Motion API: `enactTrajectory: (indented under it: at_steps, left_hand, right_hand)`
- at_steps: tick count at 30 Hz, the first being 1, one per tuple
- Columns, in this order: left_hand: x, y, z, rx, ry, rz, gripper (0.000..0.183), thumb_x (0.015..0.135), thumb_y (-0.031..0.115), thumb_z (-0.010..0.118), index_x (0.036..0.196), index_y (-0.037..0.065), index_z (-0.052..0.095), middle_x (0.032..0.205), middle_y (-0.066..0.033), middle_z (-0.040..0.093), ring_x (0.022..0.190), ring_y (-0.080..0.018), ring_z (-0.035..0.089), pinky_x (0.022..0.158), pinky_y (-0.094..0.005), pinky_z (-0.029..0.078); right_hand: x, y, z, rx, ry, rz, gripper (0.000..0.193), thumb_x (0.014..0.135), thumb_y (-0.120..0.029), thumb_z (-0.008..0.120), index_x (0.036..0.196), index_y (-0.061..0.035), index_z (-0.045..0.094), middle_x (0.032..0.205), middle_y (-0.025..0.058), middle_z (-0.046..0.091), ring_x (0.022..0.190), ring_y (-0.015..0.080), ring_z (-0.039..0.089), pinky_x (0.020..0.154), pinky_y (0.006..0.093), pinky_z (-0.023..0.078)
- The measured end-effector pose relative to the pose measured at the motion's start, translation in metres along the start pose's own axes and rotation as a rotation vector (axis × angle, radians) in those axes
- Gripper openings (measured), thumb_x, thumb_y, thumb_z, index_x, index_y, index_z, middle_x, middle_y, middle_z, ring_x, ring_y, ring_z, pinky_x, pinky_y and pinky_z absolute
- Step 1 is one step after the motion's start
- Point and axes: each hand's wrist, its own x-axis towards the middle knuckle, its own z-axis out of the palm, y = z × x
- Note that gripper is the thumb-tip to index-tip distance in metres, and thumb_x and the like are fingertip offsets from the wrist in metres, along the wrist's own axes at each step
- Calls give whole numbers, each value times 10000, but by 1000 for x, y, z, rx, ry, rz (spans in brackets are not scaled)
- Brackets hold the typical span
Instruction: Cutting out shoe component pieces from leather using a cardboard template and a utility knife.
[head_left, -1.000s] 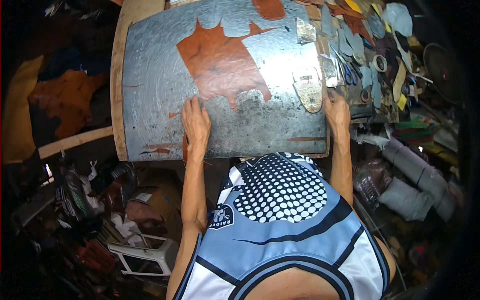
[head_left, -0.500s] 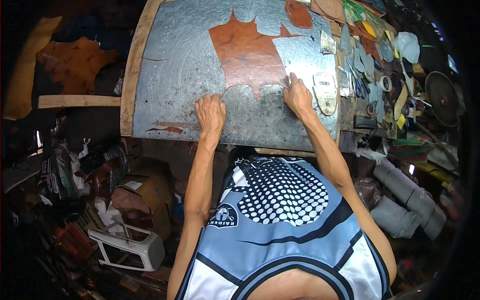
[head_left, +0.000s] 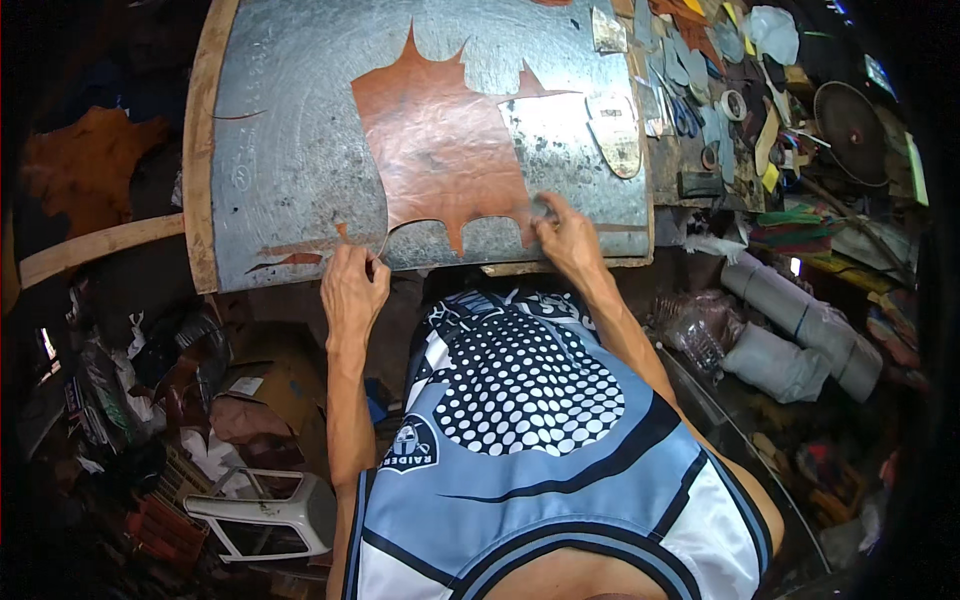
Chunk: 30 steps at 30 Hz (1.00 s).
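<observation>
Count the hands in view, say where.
2: left hand at the near edge of the metal sheet; right hand beside the near right corner of the large brown leather. Both show plainly; dark edges could hide others.

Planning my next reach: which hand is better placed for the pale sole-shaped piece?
Probably the right hand: at the right edge of the brown leather, it's closer to the sole-shaped piece. The left hand is farther off, by the near edge of the metal sheet.

White glare on the metal sheet, dim surroundings, slightly blurred right hand; bowed edges, black fisheye corners
</observation>
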Motion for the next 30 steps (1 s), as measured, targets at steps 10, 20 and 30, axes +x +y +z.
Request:
enactTrajectory:
  at_steps: [10, 20, 30]
  left_hand:
    - [63, 34, 48, 211, -32, 65, 587, 952, 413, 575, 1393, 34, 496, 1495, -260, 384, 1438, -423, 277, 1155, -560, 228]
    - [52, 114, 109, 63, -432, 420, 885, 939, 690, 355, 1566, 106, 130, 1634, -144, 41, 1509, -330, -29, 1221, -479, -33]
    - [169, -9, 56, 335, -93, 52, 728, 1009, 583, 277, 1561, 117, 185, 1633, -140, 6, 1509, -323, -49, 1220, -489, 0]
  right_hand:
    - [85, 44, -98, -529, 340, 106, 849, 793, -545, 745, 1341, 61, 515, 1147, 313, 585, 1020, 459, 625, 832, 531, 535]
    - [88, 44, -99, -430, 265, 171, 881, 732, -556, 780, 1302, 76, 554, 1233, 323, 587, 1153, 440, 587, 960, 516, 479]
    - [100, 59, -114, -163, 250, 179, 842, 713, -418, 832, 1273, 130, 523, 1125, 328, 646, 1025, 377, 671, 879, 427, 529]
